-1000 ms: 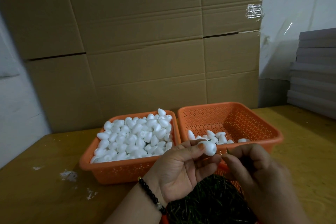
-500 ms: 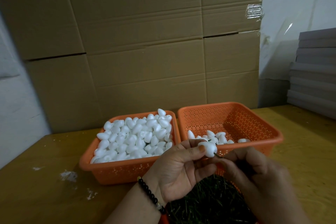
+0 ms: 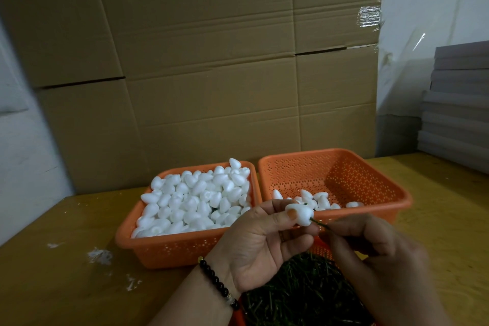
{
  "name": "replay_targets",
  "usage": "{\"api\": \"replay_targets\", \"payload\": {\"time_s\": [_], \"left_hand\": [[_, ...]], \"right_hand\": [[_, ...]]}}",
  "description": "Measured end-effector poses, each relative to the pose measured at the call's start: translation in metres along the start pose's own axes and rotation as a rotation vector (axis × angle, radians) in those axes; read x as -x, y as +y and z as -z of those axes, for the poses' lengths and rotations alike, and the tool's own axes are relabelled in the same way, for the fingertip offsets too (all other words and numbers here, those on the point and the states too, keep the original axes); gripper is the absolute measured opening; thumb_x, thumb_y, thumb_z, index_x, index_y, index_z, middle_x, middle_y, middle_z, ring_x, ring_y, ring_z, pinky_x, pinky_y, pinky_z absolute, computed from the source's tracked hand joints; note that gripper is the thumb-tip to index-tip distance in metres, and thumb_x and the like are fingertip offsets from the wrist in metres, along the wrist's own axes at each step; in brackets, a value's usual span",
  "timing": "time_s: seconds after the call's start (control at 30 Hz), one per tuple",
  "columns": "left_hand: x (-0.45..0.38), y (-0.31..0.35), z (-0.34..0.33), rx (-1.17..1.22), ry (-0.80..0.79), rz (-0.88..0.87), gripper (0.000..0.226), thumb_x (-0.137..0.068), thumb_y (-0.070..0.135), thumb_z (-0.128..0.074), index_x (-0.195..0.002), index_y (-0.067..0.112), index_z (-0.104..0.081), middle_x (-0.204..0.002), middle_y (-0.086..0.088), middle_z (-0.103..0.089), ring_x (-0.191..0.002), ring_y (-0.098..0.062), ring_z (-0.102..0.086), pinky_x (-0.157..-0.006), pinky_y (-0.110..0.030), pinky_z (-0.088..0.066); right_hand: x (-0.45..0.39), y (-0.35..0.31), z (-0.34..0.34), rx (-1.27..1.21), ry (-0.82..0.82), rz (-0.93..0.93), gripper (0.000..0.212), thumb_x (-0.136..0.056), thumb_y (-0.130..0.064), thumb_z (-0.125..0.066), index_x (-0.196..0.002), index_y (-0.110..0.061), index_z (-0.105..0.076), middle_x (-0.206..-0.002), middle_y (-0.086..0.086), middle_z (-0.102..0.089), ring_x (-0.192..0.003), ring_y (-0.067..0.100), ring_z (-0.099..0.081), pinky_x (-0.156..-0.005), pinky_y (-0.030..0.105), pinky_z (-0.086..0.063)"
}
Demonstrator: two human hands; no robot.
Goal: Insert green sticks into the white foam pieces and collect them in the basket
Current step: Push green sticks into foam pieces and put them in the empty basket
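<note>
Between both hands, smooth egg-shaped foam piece (image 3: 300, 216) meets thin green stick (image 3: 318, 224).

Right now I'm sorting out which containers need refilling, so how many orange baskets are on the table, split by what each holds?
Basket heaped with plain foam pieces: 1
Basket with only a few pieces: 1
Basket of green sticks, mostly hidden by the hands: 1
Total: 3

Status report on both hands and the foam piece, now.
Left hand pinches foam piece. Right hand pinches green stick, tip in the foam. Collecting basket beyond, nothing in the way.
</note>
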State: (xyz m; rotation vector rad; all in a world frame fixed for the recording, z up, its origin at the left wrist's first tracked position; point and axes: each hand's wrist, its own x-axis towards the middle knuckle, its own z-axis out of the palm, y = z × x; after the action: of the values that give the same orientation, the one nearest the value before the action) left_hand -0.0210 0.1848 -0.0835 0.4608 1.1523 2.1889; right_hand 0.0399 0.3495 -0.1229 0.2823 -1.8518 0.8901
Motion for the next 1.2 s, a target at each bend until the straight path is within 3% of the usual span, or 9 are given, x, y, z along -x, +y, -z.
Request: {"api": "replay_targets", "payload": {"time_s": [0.13,0.27,0.4,0.73,1.2], "left_hand": [[0.0,0.0,0.001,-0.015,0.01,-0.01,0.031,-0.066,0.001,-0.074,-0.095,0.0,-0.063,-0.086,-0.023,-0.068,-0.075,-0.028,-0.071,-0.058,-0.03,-0.059],[0.0,-0.001,-0.001,-0.05,0.008,-0.008,0.034,-0.063,0.001,-0.076,-0.095,0.001,-0.062,-0.088,-0.022,-0.068,-0.076,-0.028,-0.071,-0.059,-0.031,-0.059],[0.0,-0.003,-0.003,-0.076,0.028,-0.002,0.037,-0.061,0.0,-0.076,-0.095,0.002,-0.062,-0.087,-0.021,-0.069,-0.073,-0.027,-0.07,-0.057,-0.03,-0.059],[0.001,-0.004,-0.005,-0.082,0.036,0.0,0.033,-0.066,-0.003,-0.073,-0.096,0.003,-0.061,-0.087,-0.02,-0.069,-0.072,-0.027,-0.07,-0.057,-0.031,-0.059],[0.001,-0.007,-0.01,-0.081,0.063,-0.021,0.029,-0.065,-0.009,-0.068,-0.091,0.002,-0.06,-0.082,-0.02,-0.068,-0.069,-0.026,-0.069,-0.056,-0.03,-0.058]], "right_hand": [[-0.001,0.001,0.0,-0.002,0.025,0.058,0.004,-0.072,-0.02,-0.071,-0.073,-0.019,-0.067,-0.081,-0.016,-0.064,-0.072,-0.006,-0.064,-0.059,0.006,-0.047],[-0.001,0.002,-0.002,0.02,0.032,0.096,0.006,-0.068,-0.011,-0.073,-0.069,-0.014,-0.068,-0.076,-0.01,-0.065,-0.065,0.001,-0.063,-0.055,0.019,-0.05],[-0.001,0.002,-0.002,0.018,0.01,0.109,0.006,-0.067,-0.009,-0.073,-0.068,-0.013,-0.069,-0.075,-0.009,-0.066,-0.065,0.0,-0.064,-0.055,0.022,-0.051],[-0.001,0.004,-0.003,0.013,-0.031,0.052,0.011,-0.064,-0.01,-0.072,-0.07,-0.019,-0.068,-0.074,-0.013,-0.065,-0.063,-0.002,-0.063,-0.057,0.013,-0.049],[-0.005,-0.002,-0.001,-0.003,-0.056,0.005,0.013,-0.063,-0.009,-0.072,-0.069,-0.02,-0.067,-0.071,-0.009,-0.065,-0.057,0.003,-0.064,-0.054,0.024,-0.05]]}}
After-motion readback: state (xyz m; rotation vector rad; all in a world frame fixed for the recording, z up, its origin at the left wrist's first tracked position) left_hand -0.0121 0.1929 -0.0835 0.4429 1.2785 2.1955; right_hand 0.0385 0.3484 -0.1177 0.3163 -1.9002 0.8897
